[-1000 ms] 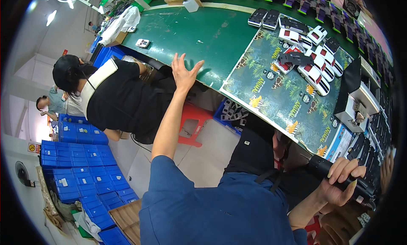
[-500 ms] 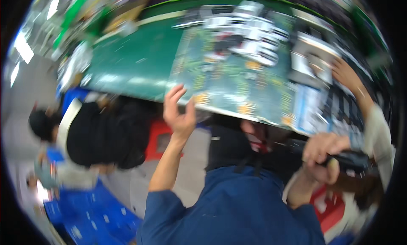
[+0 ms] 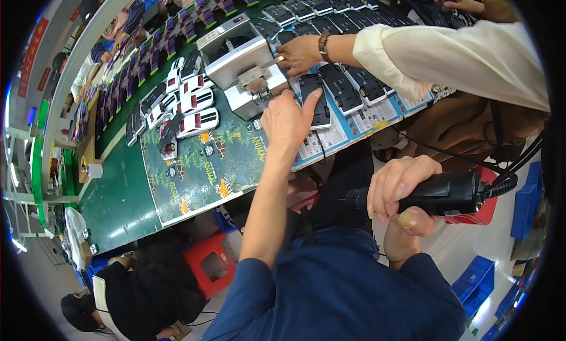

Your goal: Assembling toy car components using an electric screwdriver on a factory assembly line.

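Head view, left grip [image 3: 286,123] wide by chassis [image 3: 316,105], right grip [image 3: 400,186] holding screwdriver [image 3: 443,193] off table edge [image 3: 242,192]

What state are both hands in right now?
Left hand: at a black car base; grip cannot be told.
Right hand: closed, holding a black power screwdriver.

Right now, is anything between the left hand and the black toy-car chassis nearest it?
Nothing visible: the left hand overlaps the edge of the black toy-car chassis. A co-worker's hand and a boxy metal fixture are close by, but not between them.
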{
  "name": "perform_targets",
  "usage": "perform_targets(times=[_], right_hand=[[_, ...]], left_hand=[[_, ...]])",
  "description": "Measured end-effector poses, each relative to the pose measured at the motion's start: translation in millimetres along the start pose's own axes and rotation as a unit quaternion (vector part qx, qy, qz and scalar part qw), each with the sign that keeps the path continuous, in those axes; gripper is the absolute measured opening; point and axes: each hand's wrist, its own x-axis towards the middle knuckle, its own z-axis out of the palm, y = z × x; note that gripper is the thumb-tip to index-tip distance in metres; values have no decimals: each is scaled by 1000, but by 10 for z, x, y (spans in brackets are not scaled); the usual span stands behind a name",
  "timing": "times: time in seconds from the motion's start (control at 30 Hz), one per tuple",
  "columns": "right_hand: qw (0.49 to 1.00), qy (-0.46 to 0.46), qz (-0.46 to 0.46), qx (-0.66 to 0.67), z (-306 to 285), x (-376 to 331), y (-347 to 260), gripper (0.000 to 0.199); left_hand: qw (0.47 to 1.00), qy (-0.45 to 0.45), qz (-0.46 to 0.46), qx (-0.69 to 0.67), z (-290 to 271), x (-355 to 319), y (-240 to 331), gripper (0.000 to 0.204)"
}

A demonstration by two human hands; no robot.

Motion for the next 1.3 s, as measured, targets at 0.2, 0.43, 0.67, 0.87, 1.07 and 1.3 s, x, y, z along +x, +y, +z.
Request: perform_targets(times=[0.2,0.43,0.67,0.87,1.07,1.3], right_hand=[[986,147,81,17,179,30,-123,29],[989,147,16,26,216,93,28,26],[994,65,-80,-31,227,515,238,22],[984,111,-139,-33,472,1335,893,15],[966,92,-165,-178,485,1696,1330,10],[947,84,-95,-294,467,1743,1500,9]], left_hand=[[995,87,7,-56,291,-124,5,53],[912,18,-114,-394,263,-173,-111,44],[654,-69,-144,-739,-403,-793,-726,29],[661,-15,-167,-732,-473,-900,-1102,27],[645,-7,-151,-749,-448,-887,-1207,19],[637,-13,-161,-754,-452,-840,-1231,15]])
